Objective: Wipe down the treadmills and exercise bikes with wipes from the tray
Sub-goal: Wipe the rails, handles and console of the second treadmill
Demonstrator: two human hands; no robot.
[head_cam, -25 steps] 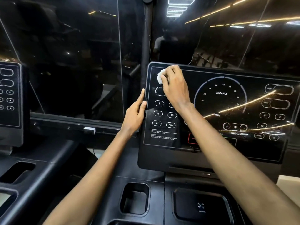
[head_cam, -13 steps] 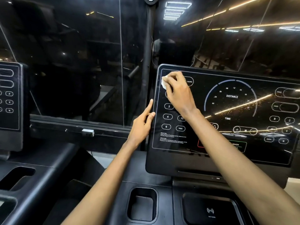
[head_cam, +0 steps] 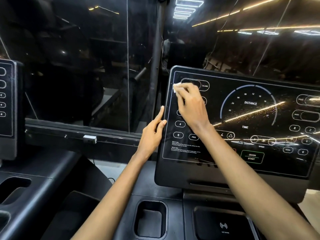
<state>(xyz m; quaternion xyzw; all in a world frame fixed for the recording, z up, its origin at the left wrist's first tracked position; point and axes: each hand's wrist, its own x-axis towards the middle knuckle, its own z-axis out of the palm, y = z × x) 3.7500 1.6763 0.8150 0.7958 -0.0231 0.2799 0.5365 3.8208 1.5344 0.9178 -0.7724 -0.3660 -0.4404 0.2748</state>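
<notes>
A black treadmill console panel (head_cam: pixel 251 118) with white button outlines and a DISTANCE dial fills the right half of the view. My right hand (head_cam: pixel 192 104) holds a small white wipe (head_cam: pixel 175 88) under its fingertips and presses it on the panel's upper left corner, beside the CALORIE button. My left hand (head_cam: pixel 153 134) rests against the panel's left edge, index finger straight and pointing up, thumb on the rim. Most of the wipe is hidden beneath my fingers.
A cup holder (head_cam: pixel 150 219) and a wireless pad (head_cam: pixel 223 226) sit in the black deck below the panel. Another treadmill's console (head_cam: pixel 7 101) stands at the far left. Dark glass with a vertical post (head_cam: pixel 156 66) lies straight behind.
My right hand has slid the wipe slightly down and left along the panel's top left corner. The left hand keeps its place on the panel's edge. The camera has shifted, moving the console rightward in view.
</notes>
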